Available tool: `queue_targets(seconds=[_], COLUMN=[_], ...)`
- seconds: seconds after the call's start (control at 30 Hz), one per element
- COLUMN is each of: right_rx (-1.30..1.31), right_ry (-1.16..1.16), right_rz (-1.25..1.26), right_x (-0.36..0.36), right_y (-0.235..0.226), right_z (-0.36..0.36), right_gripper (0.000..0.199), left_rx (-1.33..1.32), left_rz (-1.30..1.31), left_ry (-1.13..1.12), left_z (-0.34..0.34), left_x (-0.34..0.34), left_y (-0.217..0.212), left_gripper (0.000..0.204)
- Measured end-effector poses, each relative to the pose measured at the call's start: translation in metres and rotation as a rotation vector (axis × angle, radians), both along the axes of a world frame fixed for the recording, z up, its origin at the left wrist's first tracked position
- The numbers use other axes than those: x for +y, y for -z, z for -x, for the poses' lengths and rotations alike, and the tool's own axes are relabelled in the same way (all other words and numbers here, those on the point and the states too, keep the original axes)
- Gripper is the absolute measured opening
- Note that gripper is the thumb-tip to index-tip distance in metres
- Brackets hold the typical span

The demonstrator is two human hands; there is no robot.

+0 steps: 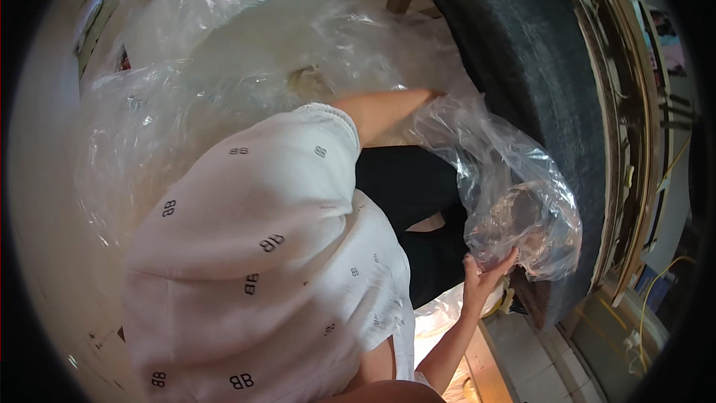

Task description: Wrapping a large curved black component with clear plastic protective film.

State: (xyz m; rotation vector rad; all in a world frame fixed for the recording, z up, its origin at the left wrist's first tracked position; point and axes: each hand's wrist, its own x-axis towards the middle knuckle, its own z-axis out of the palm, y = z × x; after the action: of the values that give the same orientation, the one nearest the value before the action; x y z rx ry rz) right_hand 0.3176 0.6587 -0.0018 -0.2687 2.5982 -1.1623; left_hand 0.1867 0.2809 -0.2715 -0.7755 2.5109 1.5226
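A clear plastic bag (514, 157), crumpled and shiny, lies bunched over the edge of a dark padded surface. At its lower end my right hand (488, 276) grips the rim, thumb on one side and fingers on the other. My left forearm reaches across from the white sleeve and goes in under the plastic. The fingers of that hand are hidden by the folds. Something brownish shows blurred through the bag near my right hand; I cannot make out what it is.
More loose clear plastic (224, 82) spreads in a large heap at the upper left. A dark grey surface (537, 52) curves down the right side, with a wooden frame (626, 104) beyond it. Pale floor tiles (522, 351) and a yellow cable (649, 306) show at the lower right.
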Motion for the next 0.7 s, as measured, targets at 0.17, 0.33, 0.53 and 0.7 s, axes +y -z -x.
queue_targets(seconds=[0.17, 0.33, 0.53, 0.7], right_rx=[-0.028, 0.189, 0.142, 0.117], right_ry=[-0.05, -0.21, -0.204, -0.173], right_rz=[-0.032, -0.12, -0.291, -0.338], right_x=[-0.028, -0.071, -0.031, -0.008], right_y=[0.015, 0.01, 0.021, 0.036], right_z=[0.024, 0.043, 0.035, 0.02], right_gripper=[0.093, 0.086, 0.081, 0.081], left_rx=[0.234, 0.482, 0.367, 0.276], left_rz=[-0.139, -0.267, 0.754, 0.529], left_ry=[0.124, 0.255, 0.209, 0.344], left_z=[-0.019, -0.026, 0.013, 0.038], left_x=[-0.004, -0.013, -0.087, -0.145], left_y=[0.032, 0.046, -0.006, 0.087], left_gripper=[0.076, 0.059, 0.062, 0.091])
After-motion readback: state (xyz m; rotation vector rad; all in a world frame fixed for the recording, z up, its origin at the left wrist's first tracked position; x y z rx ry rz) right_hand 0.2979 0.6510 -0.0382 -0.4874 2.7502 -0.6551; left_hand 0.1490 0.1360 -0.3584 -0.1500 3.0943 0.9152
